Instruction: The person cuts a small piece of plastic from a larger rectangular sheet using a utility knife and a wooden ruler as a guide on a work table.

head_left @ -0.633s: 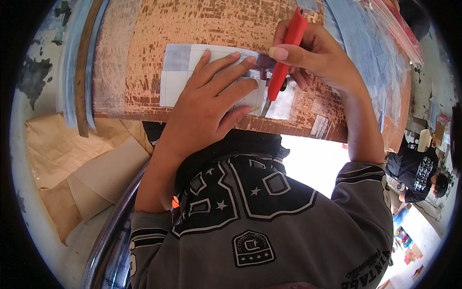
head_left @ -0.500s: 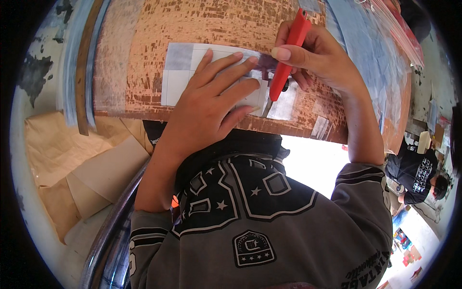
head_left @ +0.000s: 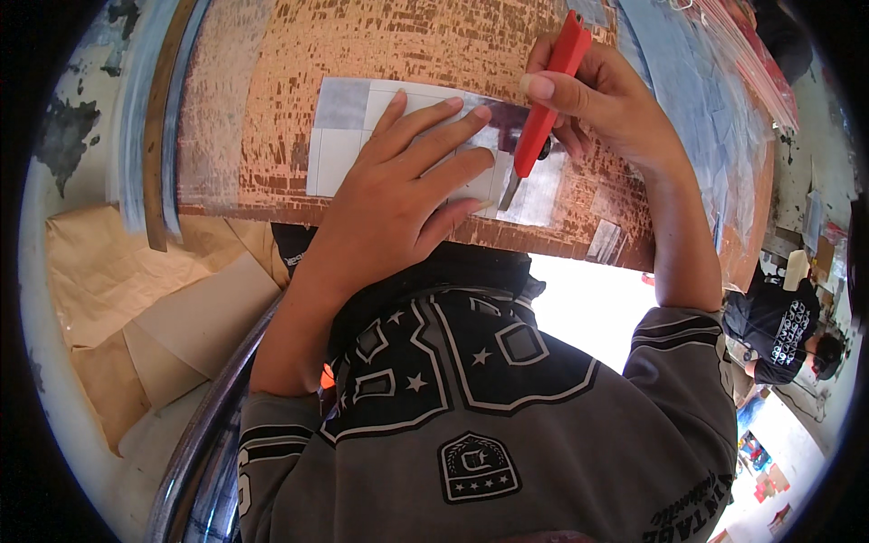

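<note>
A: Entry, head view. Where does the sheet sit?

B: The pale squared sheet [head_left: 362, 136] lies flat on the worn orange-brown board [head_left: 272, 90], near the board's front edge, just in front of the person's chest. Faint ruled lines divide it into blocks. Its right part looks shinier and darker, partly shadowed

A: Hands?

B: Apart, each on its own job. The left hand [head_left: 398, 195] is spread open, palm down, fingers fanned across the sheet and pressing it to the board. The right hand [head_left: 597, 109] is closed around the red utility knife [head_left: 546, 109], thumb on top of the handle. The blade tip points down and touches the sheet just beside the left fingertips [head_left: 480, 115]

A: Step in hand?

B: Judged as a cut along one of the ruled lines, probably mid-stroke or at its start; the frame does not show how far the cut runs

A: What does the next move call for?

B: Steady downward pressure from the left hand so the sheet does not creep, and a knife pull toward the body that keeps to the line. The blade is very near the left fingers, so they likely need to keep clear of its path

A: Surroundings?

B: Crumpled brown paper [head_left: 118, 299] lies to the left below the board. A curved metal tube [head_left: 204, 425] shows at lower left. Another person in dark clothes [head_left: 778, 330] is at the far right, well apart
</note>
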A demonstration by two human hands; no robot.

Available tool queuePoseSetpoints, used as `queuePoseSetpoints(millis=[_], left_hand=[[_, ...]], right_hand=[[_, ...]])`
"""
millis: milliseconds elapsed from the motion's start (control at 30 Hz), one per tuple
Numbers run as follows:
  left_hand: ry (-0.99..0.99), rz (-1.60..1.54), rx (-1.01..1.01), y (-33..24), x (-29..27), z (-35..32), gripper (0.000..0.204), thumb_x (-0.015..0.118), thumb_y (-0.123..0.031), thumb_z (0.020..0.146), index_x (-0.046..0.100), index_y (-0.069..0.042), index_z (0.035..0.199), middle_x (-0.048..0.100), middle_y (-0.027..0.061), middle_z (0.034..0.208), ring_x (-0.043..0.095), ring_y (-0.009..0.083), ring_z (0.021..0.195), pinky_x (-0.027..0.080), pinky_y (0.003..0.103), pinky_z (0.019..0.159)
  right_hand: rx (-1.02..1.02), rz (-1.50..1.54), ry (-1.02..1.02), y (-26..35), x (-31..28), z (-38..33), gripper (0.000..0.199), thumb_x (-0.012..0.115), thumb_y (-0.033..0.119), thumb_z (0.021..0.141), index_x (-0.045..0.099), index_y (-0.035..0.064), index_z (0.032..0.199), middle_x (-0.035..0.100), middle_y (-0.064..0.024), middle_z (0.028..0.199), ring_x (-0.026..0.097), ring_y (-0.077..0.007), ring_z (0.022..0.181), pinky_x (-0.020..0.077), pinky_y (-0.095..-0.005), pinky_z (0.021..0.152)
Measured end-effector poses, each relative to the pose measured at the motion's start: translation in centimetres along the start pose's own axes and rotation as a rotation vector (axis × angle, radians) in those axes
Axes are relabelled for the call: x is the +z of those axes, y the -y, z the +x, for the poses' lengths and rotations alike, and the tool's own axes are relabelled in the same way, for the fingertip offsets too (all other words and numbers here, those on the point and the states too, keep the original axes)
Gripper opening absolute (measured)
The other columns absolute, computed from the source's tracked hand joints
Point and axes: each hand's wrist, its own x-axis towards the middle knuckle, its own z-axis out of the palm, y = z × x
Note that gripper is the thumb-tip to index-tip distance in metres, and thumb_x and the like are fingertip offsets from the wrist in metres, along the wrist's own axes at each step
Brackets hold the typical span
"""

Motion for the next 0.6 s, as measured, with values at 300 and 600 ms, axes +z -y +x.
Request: queuePoseSetpoints(millis=[300, 600], left_hand=[[0.006, -0.001, -0.007, -0.2, -0.1, 0.1, 0.037, 0.079, -0.026, 0.092, 0.071, -0.012, 0.125, 0.06, 0.0073, 0.157, 0.049, 0.0346, 0.15, 0.03, 0.06, 0.129], [0.006, 0.019, -0.001, -0.1, 0.0, 0.1, 0.037, 0.079, -0.026, 0.092, 0.072, -0.012, 0.125, 0.059, 0.0077, 0.158, 0.049, 0.0347, 0.15, 0.03, 0.059, 0.129]], right_hand=[[-0.033, -0.053, -0.081, -0.7, -0.8, 0.5, 0.043, 0.078, 0.044, 0.1, 0.07, 0.0018, 0.097, 0.065, -0.0034, 0.067, 0.062, -0.0093, 0.048, 0.0472, -0.0225, 0.045], [-0.026, -0.058, -0.14, -0.8, -1.7, 0.9, 0.045, 0.077, 0.047, 0.1, 0.067, 0.0036, 0.093, 0.064, -0.002, 0.067, 0.062, -0.0096, 0.049, 0.0459, -0.0219, 0.047]])
